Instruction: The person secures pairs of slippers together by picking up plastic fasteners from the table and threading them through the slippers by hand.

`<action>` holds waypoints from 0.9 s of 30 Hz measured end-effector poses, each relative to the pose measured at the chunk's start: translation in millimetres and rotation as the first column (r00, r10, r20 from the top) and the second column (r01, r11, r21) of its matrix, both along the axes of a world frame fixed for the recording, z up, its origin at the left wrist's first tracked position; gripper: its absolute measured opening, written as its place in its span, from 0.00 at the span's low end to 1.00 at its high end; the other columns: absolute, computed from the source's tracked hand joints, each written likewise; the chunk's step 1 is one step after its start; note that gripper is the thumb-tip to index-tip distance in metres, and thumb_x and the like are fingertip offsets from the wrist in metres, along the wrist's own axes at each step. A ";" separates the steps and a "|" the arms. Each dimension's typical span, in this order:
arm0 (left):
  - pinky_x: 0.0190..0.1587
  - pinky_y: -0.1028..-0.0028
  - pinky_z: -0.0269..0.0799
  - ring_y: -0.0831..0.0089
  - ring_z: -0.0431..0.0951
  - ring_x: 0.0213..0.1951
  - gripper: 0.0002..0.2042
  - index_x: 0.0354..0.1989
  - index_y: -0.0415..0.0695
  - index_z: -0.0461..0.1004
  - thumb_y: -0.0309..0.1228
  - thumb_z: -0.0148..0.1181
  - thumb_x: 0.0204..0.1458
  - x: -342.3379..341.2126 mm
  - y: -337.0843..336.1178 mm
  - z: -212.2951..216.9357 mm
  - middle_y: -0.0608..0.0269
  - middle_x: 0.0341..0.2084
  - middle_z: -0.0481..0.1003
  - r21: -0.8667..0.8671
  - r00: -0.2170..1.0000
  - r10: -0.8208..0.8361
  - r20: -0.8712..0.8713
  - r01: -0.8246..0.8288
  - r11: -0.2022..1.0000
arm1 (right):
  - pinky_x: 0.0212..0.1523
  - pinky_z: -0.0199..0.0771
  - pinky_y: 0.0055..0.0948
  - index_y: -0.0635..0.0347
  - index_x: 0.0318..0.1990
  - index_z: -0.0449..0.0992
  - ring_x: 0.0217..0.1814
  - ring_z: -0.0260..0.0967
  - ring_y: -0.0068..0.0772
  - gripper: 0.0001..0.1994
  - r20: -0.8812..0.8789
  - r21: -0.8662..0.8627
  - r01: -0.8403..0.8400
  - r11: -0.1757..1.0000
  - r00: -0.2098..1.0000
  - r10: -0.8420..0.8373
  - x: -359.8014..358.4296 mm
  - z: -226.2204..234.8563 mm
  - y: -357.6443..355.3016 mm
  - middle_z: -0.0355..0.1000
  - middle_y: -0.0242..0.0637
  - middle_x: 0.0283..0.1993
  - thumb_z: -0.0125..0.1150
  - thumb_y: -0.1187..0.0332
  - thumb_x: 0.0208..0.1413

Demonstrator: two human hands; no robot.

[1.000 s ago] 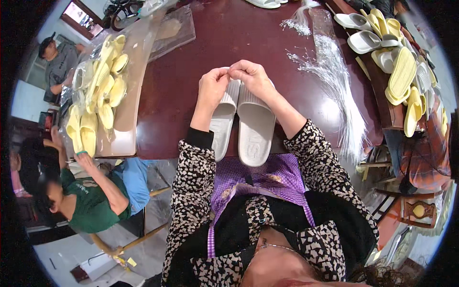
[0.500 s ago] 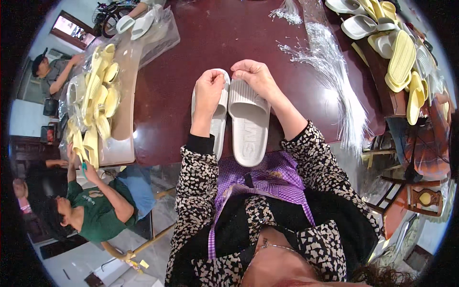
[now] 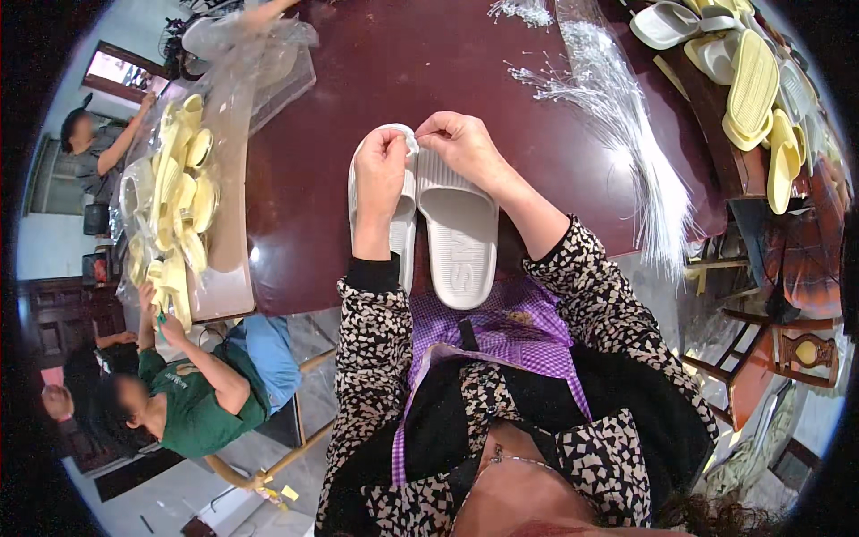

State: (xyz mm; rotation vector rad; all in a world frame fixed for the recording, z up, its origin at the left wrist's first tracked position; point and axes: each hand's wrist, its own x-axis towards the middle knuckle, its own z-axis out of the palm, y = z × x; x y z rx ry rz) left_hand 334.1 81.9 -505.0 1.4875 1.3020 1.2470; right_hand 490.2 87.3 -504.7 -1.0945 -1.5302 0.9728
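Observation:
A pair of light grey ribbed slide slippers lies side by side at the table's near edge, heels toward me. Over the left slipper, my left hand is closed in a pinch at the toe end. My right hand pinches just above the toe of the right slipper, fingertips close to those of the left. A small whitish bit shows between the fingertips, too small to name. The left hand and wrist cover much of the left slipper.
Bundles of thin white plastic ties lie on the dark red table to the right. Yellow slippers and grey ones pile up at far right. More yellow slippers lie on clear plastic at left, where a person in green works.
Both hands have shifted slightly left, with their fingertips now nearer each other. The slippers sit a little further left in view. At far left, the grey slippers and plastic have moved.

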 end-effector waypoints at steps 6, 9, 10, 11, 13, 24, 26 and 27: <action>0.25 0.84 0.64 0.86 0.68 0.23 0.06 0.34 0.39 0.73 0.29 0.53 0.56 -0.1 0.7 -1.6 0.71 0.23 0.71 -0.009 1.000 -0.003 -0.013 0.003 1.000 | 0.37 0.74 0.31 0.66 0.31 0.78 0.34 0.75 0.37 0.06 0.050 0.047 0.023 0.999 0.998 -0.025 -0.5 -1.3 2.0 0.76 0.45 0.30 0.60 0.73 0.48; 0.26 0.83 0.65 0.86 0.69 0.24 0.06 0.34 0.39 0.73 0.29 0.54 0.56 -0.5 0.5 -1.4 0.71 0.23 0.71 -0.023 0.999 -0.016 -0.029 0.015 1.000 | 0.37 0.74 0.32 0.66 0.31 0.78 0.34 0.75 0.38 0.06 0.041 0.034 0.025 0.999 0.999 -0.026 -1.1 -1.2 2.2 0.76 0.46 0.30 0.60 0.72 0.47; 0.26 0.83 0.65 0.86 0.69 0.24 0.06 0.34 0.39 0.73 0.29 0.54 0.56 -0.5 -0.1 -1.4 0.71 0.23 0.71 -0.024 0.999 -0.015 -0.029 0.015 1.000 | 0.37 0.74 0.32 0.66 0.31 0.78 0.34 0.75 0.38 0.06 0.049 0.035 0.027 0.999 0.998 -0.028 -1.2 -0.7 1.9 0.76 0.46 0.30 0.60 0.72 0.47; 0.26 0.84 0.65 0.86 0.69 0.24 0.06 0.34 0.39 0.73 0.29 0.54 0.56 -0.5 -0.6 -1.5 0.71 0.24 0.71 -0.019 1.000 -0.018 -0.026 0.017 1.000 | 0.37 0.74 0.32 0.66 0.31 0.79 0.34 0.76 0.38 0.06 0.057 0.035 0.029 0.999 0.998 -0.031 -1.2 0.2 1.4 0.76 0.46 0.31 0.60 0.72 0.47; 0.27 0.84 0.65 0.86 0.69 0.25 0.06 0.35 0.39 0.74 0.28 0.54 0.55 -0.3 -1.9 -2.0 0.71 0.24 0.72 -0.008 1.000 -0.023 -0.019 0.023 1.000 | 0.37 0.74 0.32 0.66 0.31 0.79 0.34 0.76 0.38 0.06 0.065 0.034 0.031 0.999 0.997 -0.033 -1.4 0.1 0.2 0.76 0.46 0.31 0.60 0.72 0.47; 0.30 0.83 0.64 0.86 0.68 0.27 0.04 0.33 0.37 0.75 0.24 0.56 0.53 -0.3 -2.7 -3.9 0.73 0.25 0.71 -0.047 0.996 -0.055 0.074 0.058 0.997 | 0.41 0.70 0.24 0.63 0.37 0.74 0.39 0.69 0.21 0.06 -0.076 -0.061 -0.021 0.998 0.997 0.016 -1.2 0.2 -4.4 0.73 0.31 0.33 0.57 0.77 0.52; 0.30 0.83 0.65 0.86 0.68 0.27 0.04 0.33 0.38 0.75 0.24 0.56 0.53 -1.1 -1.3 -2.0 0.73 0.25 0.72 -0.054 0.994 -0.062 0.092 0.068 0.996 | 0.42 0.69 0.24 0.62 0.38 0.73 0.40 0.68 0.21 0.06 -0.098 -0.052 -0.033 0.998 0.995 0.028 -1.2 1.7 -2.9 0.72 0.30 0.34 0.57 0.77 0.52; 0.31 0.83 0.65 0.86 0.68 0.28 0.04 0.33 0.38 0.75 0.24 0.56 0.52 -1.6 0.0 -0.4 0.73 0.25 0.72 -0.062 0.992 -0.070 0.102 0.077 0.995 | 0.43 0.69 0.24 0.62 0.38 0.73 0.40 0.68 0.21 0.06 -0.120 -0.042 -0.045 0.998 0.992 0.040 -1.0 2.8 -1.2 0.72 0.30 0.34 0.57 0.78 0.52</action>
